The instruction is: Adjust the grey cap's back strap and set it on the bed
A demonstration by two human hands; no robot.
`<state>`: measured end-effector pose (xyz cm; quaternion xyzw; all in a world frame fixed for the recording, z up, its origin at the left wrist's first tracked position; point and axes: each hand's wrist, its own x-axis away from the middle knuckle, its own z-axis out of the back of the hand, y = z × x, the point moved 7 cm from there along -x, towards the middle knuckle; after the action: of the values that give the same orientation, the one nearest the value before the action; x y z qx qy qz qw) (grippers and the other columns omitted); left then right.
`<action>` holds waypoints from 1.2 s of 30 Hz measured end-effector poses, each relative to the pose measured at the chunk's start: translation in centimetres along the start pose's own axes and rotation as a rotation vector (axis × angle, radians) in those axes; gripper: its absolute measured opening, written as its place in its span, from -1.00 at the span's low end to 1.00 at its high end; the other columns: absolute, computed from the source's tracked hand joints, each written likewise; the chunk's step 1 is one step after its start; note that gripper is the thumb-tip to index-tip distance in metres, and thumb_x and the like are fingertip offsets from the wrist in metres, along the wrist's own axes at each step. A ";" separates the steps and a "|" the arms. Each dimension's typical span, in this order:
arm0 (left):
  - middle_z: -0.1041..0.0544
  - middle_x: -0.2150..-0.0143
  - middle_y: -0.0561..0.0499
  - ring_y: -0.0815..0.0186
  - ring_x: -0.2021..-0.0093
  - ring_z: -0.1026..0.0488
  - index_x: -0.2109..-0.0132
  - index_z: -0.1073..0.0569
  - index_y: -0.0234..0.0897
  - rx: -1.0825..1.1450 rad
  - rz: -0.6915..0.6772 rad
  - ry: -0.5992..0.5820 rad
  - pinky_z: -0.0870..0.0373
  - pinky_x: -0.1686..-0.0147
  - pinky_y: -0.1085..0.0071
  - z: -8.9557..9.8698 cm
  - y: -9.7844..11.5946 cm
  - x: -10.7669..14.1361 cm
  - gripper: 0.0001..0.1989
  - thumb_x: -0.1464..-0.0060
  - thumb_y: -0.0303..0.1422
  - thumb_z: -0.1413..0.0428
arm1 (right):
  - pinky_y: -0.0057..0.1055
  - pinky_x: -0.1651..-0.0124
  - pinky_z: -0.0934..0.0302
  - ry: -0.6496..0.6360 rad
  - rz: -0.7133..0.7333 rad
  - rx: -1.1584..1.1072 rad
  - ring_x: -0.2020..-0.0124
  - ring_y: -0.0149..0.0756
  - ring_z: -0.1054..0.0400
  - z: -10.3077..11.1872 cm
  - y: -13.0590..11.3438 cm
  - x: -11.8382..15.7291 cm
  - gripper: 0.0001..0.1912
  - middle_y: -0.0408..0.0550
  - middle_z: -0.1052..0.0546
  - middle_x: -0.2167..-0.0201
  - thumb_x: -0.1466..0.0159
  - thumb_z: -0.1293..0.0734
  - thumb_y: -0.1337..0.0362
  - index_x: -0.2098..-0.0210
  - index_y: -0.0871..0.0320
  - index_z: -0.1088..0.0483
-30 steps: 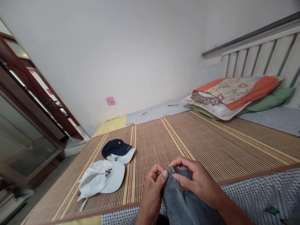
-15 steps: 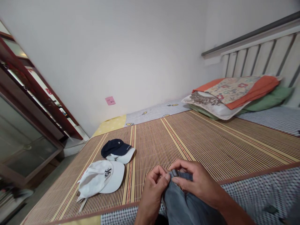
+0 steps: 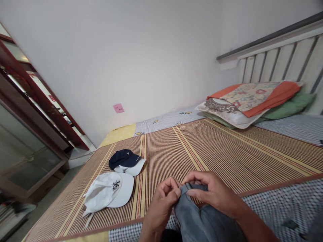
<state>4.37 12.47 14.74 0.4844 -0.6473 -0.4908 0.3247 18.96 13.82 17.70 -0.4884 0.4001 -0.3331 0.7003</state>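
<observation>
A grey-blue cap (image 3: pixel 199 222) hangs at the bottom edge, its back strap and a small buckle (image 3: pixel 188 186) uppermost and part of it out of view. My left hand (image 3: pixel 164 201) pinches the strap's left side between thumb and fingers. Just right of the buckle, my right hand (image 3: pixel 214 193) grips the strap, thumb below and fingers above. Left of my hands a white cap (image 3: pixel 101 191) with dark letters lies on the woven mat (image 3: pixel 161 154). Behind it sits a navy cap (image 3: pixel 123 158) with a white underside, close against the white one.
Pillows (image 3: pixel 227 109) with an orange floral cover (image 3: pixel 259 95) lie at the bed's head, by a white slatted headboard (image 3: pixel 285 62). Checked bedding (image 3: pixel 287 205) shows along the mat's edges. A pink note (image 3: pixel 118 108) sticks to the wall. Glass-fronted furniture (image 3: pixel 27 158) stands at left.
The cap's strap and buckle have turned slightly between my fingers, and the opening below the strap shows more. My left hand has shifted a little to the left. The other caps stay put.
</observation>
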 end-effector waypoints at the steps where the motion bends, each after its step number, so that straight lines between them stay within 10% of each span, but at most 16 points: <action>1: -0.28 0.46 0.16 0.45 0.47 -0.12 0.36 -0.35 -0.26 -0.009 0.019 0.004 -0.05 0.45 0.50 0.3 0.0 0.0 -0.62 -0.04 -0.18 -0.39 | -0.35 0.12 -0.28 -0.014 0.001 -0.011 0.21 -0.26 -0.45 0.1 0.0 -0.1 -0.81 -0.12 -0.59 0.29 -0.21 -0.43 0.23 0.19 0.11 -0.58; 6: -0.35 0.46 0.19 0.49 0.50 -0.24 0.28 -0.35 -0.24 0.063 -0.013 -0.020 -0.14 0.47 0.56 1.7 1.6 0.1 -0.61 0.00 -0.26 -0.43 | -0.47 0.34 -0.14 -0.244 -0.083 -0.094 0.40 -0.40 -0.29 0.5 1.9 -0.5 -0.67 -0.21 -0.48 0.41 -0.19 -0.44 0.17 0.07 0.13 -0.59; 12: -0.55 0.41 0.08 0.45 0.51 -0.44 0.13 -0.45 -0.28 0.052 0.116 -0.137 -0.28 0.52 0.58 2.9 2.1 0.6 -0.57 0.06 -0.29 -0.47 | -0.55 0.58 0.11 -0.593 -0.244 -0.269 0.61 -0.53 -0.06 -0.4 3.9 0.5 -0.60 -0.33 -0.35 0.60 0.09 -0.63 0.07 0.44 0.17 -0.48; 24: -0.53 0.39 -0.06 0.45 0.47 -0.43 0.20 -0.62 -0.48 0.130 0.236 -0.211 -0.30 0.45 0.57 1.7 1.2 1.9 -0.48 0.15 -0.12 -0.50 | -0.64 0.50 -0.09 -0.385 -0.134 -0.852 0.59 -0.57 -0.18 -1.2 1.7 -0.1 -0.56 -0.27 -0.40 0.54 -0.09 -0.63 0.01 0.31 0.20 -0.49; 36: -0.44 0.46 0.07 0.49 0.49 -0.39 0.27 -0.60 -0.39 0.322 0.096 -0.109 -0.33 0.42 0.61 0.6 3.2 5.4 -0.68 0.08 -0.28 -0.48 | -0.57 0.57 0.10 -0.553 -0.053 -0.636 0.60 -0.53 -0.11 -1.0 1.9 3.3 -0.43 -0.24 -0.38 0.57 0.02 -0.60 -0.14 0.45 0.21 -0.40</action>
<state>1.14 7.67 17.35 0.4715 -0.7564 -0.3904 0.2305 19.71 11.14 14.93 -0.7613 0.2672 -0.0673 0.5869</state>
